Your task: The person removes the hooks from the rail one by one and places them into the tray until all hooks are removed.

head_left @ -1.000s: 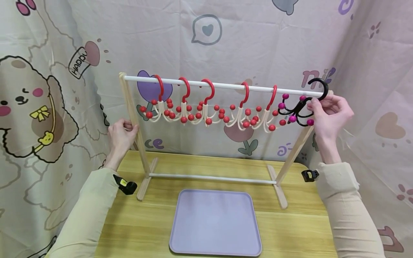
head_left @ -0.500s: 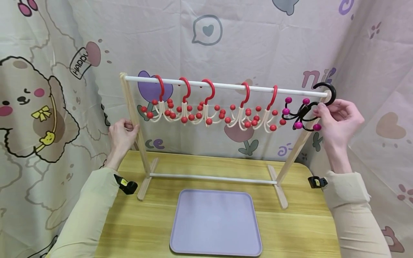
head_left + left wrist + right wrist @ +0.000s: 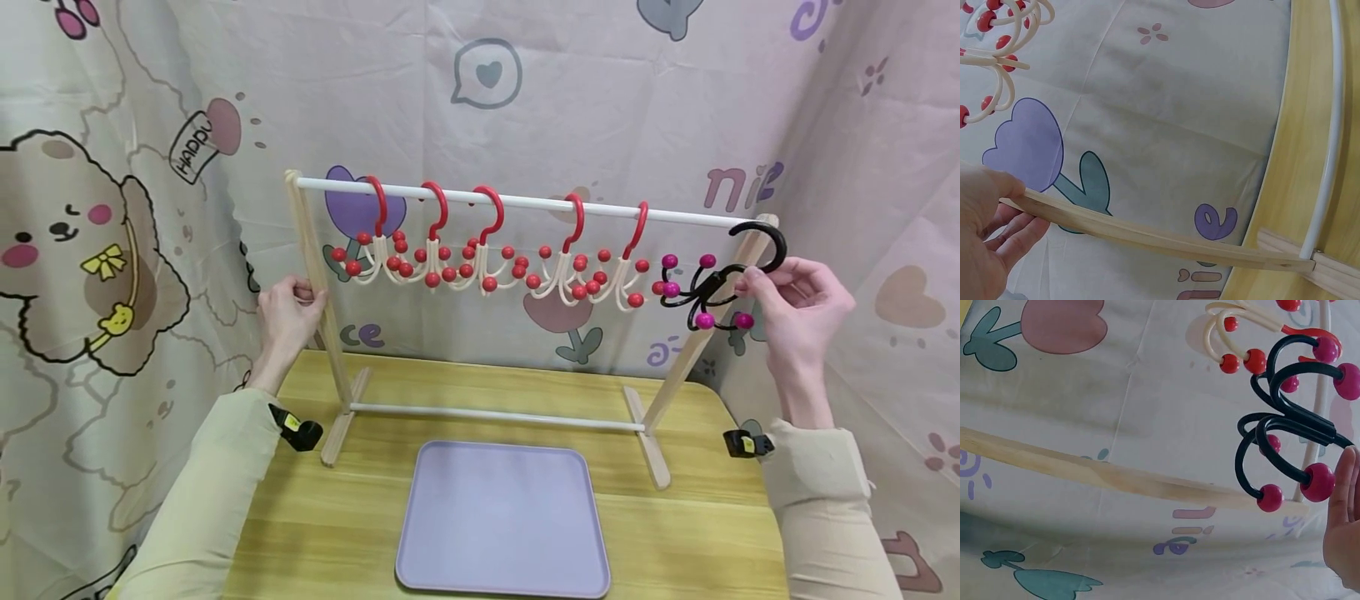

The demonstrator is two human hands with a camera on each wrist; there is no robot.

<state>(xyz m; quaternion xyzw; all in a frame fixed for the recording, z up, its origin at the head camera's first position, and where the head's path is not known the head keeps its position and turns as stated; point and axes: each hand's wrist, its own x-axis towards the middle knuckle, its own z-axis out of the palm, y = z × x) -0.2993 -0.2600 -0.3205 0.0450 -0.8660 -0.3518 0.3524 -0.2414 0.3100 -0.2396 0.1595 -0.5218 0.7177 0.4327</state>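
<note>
In the head view my right hand pinches a black multi-arm hook hanger with magenta balls on its arm tips. The hanger hangs tilted in front of the right end of the rack's white top rod; whether its hook touches the rack cannot be told. The right wrist view shows the same black hanger beside my fingers. My left hand grips the rack's left wooden post, thumb on one side and fingers on the other. Several cream hangers with red hooks and red balls hang from the rod.
A lavender tray lies on the wooden table in front of the rack. A lower white rod joins the rack's feet. Patterned cloth hangs behind and at both sides.
My right hand has carried the black hanger right and downward, from near the top rod to the rack's right end. The left hand keeps its hold on the post.
</note>
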